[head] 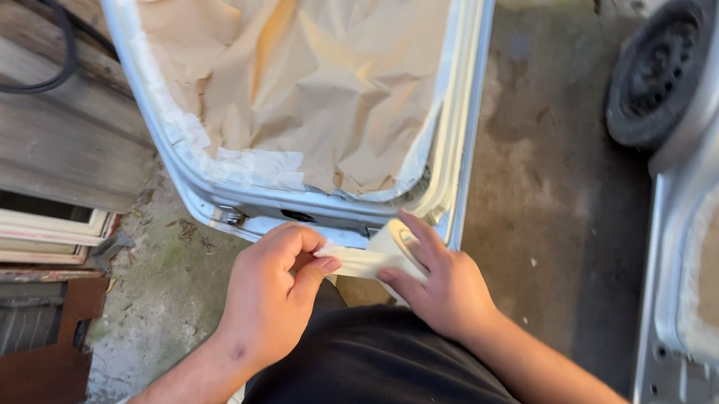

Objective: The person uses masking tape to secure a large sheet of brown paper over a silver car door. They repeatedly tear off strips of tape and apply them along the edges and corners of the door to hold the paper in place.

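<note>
Taping step was in hand: right hand (444,288) gripped the tape roll (391,237), left hand (272,296) pinched the tape end (344,259) just beside it, below the paper-masked door frame (323,207). Pressing tape on likely needs steady tension.

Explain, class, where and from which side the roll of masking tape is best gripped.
Grip the roll of masking tape across its outer rim, coming from the right, as the right hand does. The loose strip runs off leftward to the left hand, so that side is probably best left free.
</note>
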